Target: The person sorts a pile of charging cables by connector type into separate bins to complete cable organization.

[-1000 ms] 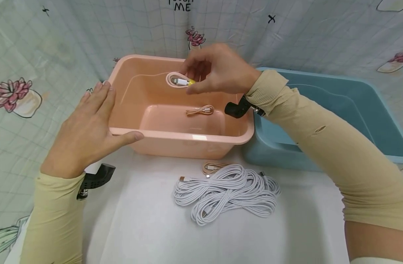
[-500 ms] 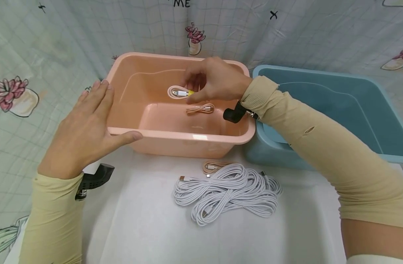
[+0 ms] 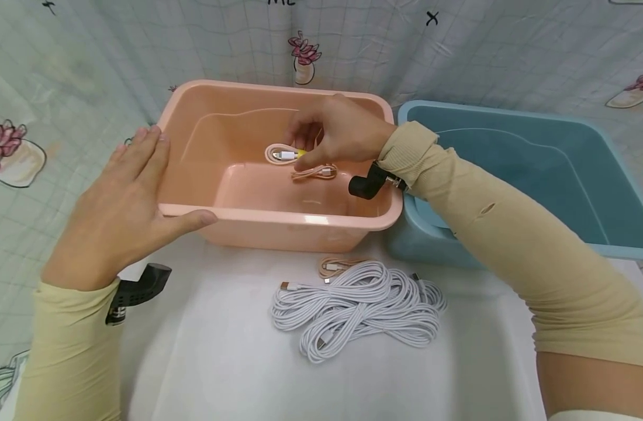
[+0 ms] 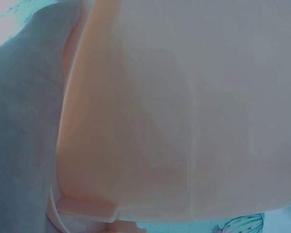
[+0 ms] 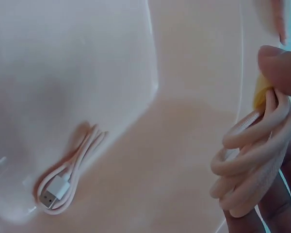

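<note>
My right hand is inside the pink bin and pinches a coiled pink charging cable by its yellow tie. In the head view the white connector of that coil points left. Below it, on the bin floor, lies another coiled pink cable with a white USB plug. My left hand rests on the bin's left end with its fingers straight along the rim and its thumb over the front edge. The left wrist view shows mostly the pale bin wall beside that hand.
A blue bin stands to the right, partly behind my right forearm. In front of the pink bin, several bundled white cables lie on the white table, with another tan cable coil at their back edge.
My right hand has lowered the held cable deeper into the pink bin, close above the cable lying there. My left hand stays on the rim; the whole head view has shifted slightly.
</note>
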`<state>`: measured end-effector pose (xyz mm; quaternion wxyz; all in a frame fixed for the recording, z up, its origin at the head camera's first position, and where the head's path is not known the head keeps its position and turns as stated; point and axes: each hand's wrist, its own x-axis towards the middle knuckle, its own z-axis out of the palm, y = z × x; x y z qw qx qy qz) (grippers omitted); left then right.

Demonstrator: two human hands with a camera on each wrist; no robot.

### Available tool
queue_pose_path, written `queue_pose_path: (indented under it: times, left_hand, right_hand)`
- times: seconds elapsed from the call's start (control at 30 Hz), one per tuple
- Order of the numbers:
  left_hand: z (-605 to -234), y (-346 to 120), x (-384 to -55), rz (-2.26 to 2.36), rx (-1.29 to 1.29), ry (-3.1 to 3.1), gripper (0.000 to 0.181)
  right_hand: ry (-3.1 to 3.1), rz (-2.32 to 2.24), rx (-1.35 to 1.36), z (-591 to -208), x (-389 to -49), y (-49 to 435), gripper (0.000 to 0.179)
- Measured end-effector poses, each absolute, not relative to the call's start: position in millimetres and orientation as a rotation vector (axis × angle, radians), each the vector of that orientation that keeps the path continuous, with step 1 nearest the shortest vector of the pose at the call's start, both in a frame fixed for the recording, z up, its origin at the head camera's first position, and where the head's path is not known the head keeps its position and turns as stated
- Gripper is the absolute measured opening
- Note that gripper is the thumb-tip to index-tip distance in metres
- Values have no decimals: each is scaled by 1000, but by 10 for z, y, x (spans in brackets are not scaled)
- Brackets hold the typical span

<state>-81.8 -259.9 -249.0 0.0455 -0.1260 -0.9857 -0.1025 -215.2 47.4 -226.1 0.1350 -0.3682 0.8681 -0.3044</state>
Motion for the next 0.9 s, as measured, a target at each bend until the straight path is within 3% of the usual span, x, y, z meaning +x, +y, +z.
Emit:
queue_pose_path:
  times: [0.9]
  left_hand:
    - [-2496, -2575, -803, -303, -403, -2984, 113]
  right_hand:
    - [2550, -789, -996, -2259, -2135, 520, 29]
